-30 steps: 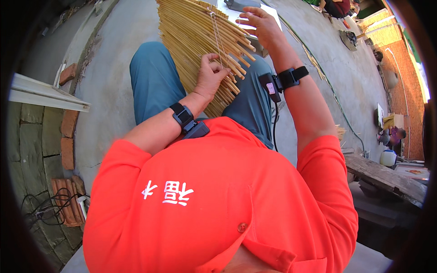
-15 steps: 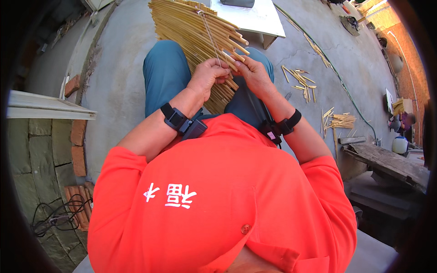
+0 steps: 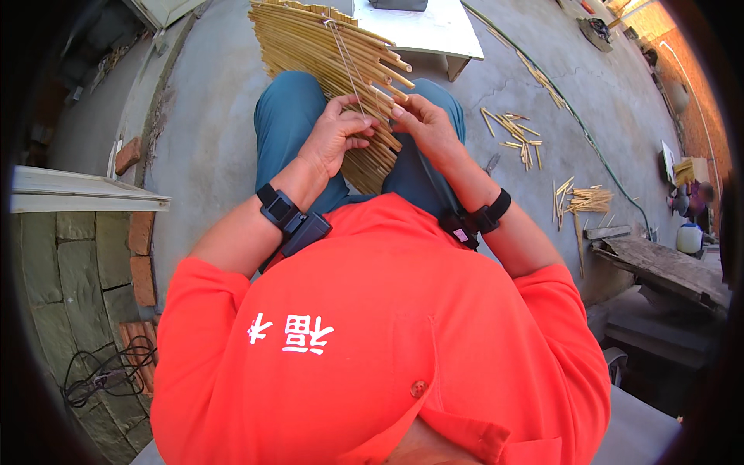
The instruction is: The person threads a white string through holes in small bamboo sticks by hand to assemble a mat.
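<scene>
A mat of straw-coloured reed stalks (image 3: 310,58) lies slanted across my knees, its stalk ends staggered toward the right. A thin pale string (image 3: 345,62) crosses the stalks and runs down to my left hand (image 3: 337,139). That hand is bent at the mat's near edge, with its fingertips together around the string. My right hand (image 3: 430,132) pinches the end of one stalk (image 3: 397,112) between thumb and fingers. The two hands are close together, and parts of the fingers are hidden among the stalks.
A white low table (image 3: 434,31) stands ahead with a dark object (image 3: 398,4) on it. Cut reed pieces (image 3: 515,136) are scattered on the concrete floor to the right, near a second pile (image 3: 589,199). A green hose (image 3: 581,132) runs beyond them. A weathered board (image 3: 659,267) lies lower right.
My left hand has shifted slightly left and down, its fingers a bit more spread from the right hand. The right hand stays at the stalk ends. The view has shifted slightly.
</scene>
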Available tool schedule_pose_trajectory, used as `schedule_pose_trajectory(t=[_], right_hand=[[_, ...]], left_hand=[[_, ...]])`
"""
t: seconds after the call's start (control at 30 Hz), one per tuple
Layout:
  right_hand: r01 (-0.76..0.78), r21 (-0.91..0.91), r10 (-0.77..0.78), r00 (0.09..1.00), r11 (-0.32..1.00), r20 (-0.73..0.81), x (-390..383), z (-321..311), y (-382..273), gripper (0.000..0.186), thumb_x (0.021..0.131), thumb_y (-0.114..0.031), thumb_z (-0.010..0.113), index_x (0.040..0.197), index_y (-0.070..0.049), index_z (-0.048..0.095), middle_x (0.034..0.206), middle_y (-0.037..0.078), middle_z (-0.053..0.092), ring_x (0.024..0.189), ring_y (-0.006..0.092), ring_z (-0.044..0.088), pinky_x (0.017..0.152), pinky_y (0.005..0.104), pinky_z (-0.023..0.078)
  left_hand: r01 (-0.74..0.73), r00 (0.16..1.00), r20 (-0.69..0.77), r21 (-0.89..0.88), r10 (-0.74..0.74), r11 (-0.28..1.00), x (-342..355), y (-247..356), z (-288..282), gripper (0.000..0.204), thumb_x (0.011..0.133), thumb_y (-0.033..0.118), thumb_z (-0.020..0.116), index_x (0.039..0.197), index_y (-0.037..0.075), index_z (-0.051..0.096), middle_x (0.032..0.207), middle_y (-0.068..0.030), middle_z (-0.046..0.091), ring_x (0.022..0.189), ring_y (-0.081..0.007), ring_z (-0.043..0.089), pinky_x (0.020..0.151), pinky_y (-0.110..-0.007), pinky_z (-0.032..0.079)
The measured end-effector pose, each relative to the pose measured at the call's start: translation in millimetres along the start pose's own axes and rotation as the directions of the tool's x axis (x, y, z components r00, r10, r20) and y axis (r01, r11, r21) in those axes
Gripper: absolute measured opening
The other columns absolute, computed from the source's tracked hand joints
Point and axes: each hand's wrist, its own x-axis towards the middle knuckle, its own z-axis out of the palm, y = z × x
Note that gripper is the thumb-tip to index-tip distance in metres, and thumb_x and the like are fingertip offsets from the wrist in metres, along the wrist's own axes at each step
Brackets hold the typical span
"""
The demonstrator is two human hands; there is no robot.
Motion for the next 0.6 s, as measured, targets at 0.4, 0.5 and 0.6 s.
schedule_pose_trajectory(t=[0.4,0.5,0.6], right_hand=[[0.096,0.13,-0.096,0.995,0.987,-0.009,3.9,12.0,-0.3,0.026,0.089,-0.01,0.059,0.113,0.001,0.059,0.096,0.003,0.06,0.083,0.0099,0.056,0.075,0.0239,0.048],[0.137,0.137,-0.138,0.99,0.981,-0.007,8.3,18.7,-5.8,0.026,0.086,-0.01,0.063,0.11,0.001,0.061,0.091,0.004,0.061,0.079,0.0106,0.057,0.072,0.0241,0.048],[0.139,0.172,-0.15,0.987,0.975,0.051,14.6,24.2,-8.3,0.028,0.085,-0.011,0.064,0.11,0.002,0.06,0.091,0.006,0.062,0.08,0.0112,0.058,0.072,0.0244,0.048]], left_hand=[[-0.163,0.97,-0.146,0.213,0.196,0.963,0.9,8.9,7.8,0.027,0.082,0.014,0.066,0.106,0.006,0.057,0.085,0.0006,0.061,0.078,-0.0088,0.055,0.067,-0.024,0.043],[-0.18,0.963,-0.168,0.19,0.213,0.965,-3.7,19.2,11.2,0.02,0.082,0.013,0.067,0.099,0.006,0.059,0.084,0.0007,0.062,0.078,-0.0084,0.055,0.067,-0.023,0.041],[-0.065,0.98,-0.169,0.222,0.104,0.973,-8.5,36.8,9.2,0.013,0.081,0.012,0.067,0.089,0.006,0.06,0.084,0.0002,0.063,0.078,-0.0086,0.055,0.071,-0.023,0.04]])
